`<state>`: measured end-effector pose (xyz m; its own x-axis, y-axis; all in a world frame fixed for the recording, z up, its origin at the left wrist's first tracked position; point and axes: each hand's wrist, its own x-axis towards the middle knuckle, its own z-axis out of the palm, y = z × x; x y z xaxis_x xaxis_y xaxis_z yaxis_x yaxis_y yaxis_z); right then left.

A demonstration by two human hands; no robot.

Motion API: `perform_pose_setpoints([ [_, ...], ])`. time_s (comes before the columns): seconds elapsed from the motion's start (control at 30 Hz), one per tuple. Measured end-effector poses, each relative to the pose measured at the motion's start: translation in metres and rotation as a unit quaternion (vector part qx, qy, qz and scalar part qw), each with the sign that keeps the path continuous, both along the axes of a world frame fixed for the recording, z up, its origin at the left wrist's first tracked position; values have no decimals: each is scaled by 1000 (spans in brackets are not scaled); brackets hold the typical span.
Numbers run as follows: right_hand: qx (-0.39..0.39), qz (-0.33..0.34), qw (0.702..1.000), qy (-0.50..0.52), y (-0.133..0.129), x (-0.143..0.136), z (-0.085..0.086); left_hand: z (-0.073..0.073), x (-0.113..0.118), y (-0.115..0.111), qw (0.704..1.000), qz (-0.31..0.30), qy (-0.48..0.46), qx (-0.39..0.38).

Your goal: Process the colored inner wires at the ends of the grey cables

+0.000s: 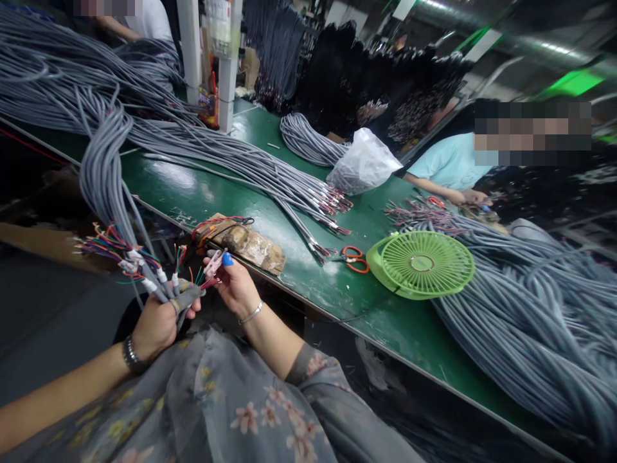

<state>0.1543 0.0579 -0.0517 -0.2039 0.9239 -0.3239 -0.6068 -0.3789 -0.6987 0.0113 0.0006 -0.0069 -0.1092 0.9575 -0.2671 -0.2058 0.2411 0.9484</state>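
My left hand (157,325) is closed around several grey cables (166,288) near their stripped ends, with grey wrapping on the thumb. Loose coloured wires (113,249) fan out from the white-banded cable ends. Close beside it, my right hand (236,286) pinches a small pinkish-white tool (213,263), its exact kind unclear. A blue cover sits on one of that hand's digits. Thin red wires lie right at these fingertips. The held cables hang down from a thick grey bundle (103,151) draped over the table edge.
A wooden block (250,243) lies at the edge of the green table (231,254). Orange-handled scissors (355,258) and a green fan (421,263) are to the right. Cable bundles (520,321) and a plastic bag (364,164) lie beyond. A person in light blue (446,164) works across the table.
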Motion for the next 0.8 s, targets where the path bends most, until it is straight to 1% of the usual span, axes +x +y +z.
perform_pose_setpoints([
  [0.07, -9, 3, 1000, 3, 0, 0, 1, 1, 0, -1, 1000, -1, 1, 5],
  [0.13, -12, 24, 1000, 2, 1, 3, 2, 3, -1, -2, 1000, -3, 3, 8],
  [0.23, 6, 96, 995, -10, -2, 11, 0, 5, -3, -5, 1000, -7, 5, 2],
  [0.3, 36, 144, 989, -23, -10, 17, -4, 5, -5, -7, 1000, -10, 9, 1],
  [0.33, 56, 155, 986, -29, -15, 19, -7, 5, -6, -8, 1000, -12, 15, 3],
  [0.37, 75, 154, 985, -36, -22, 19, -10, 3, -7, -10, 1000, -15, 23, 5],
  [0.43, 105, 120, 986, -52, -35, 16, -14, -1, -9, -11, 999, -31, 44, 6],
  [0.53, 114, 76, 988, -75, -46, 8, -15, -7, -13, -11, 995, -66, 75, 9],
  [0.6, 116, 83, 986, -84, -47, 6, -12, -10, -15, -9, 990, -106, 89, 7],
  [0.7, 137, 121, 977, -108, -42, 10, -6, -10, -18, -5, 979, -181, 94, -13],
  [0.77, 146, 131, 973, -122, -39, 13, -3, -9, -18, -4, 974, -204, 90, -25],
  [0.8, 145, 128, 973, -125, -39, 13, -2, -8, -17, -4, 976, -201, 85, -28],
])
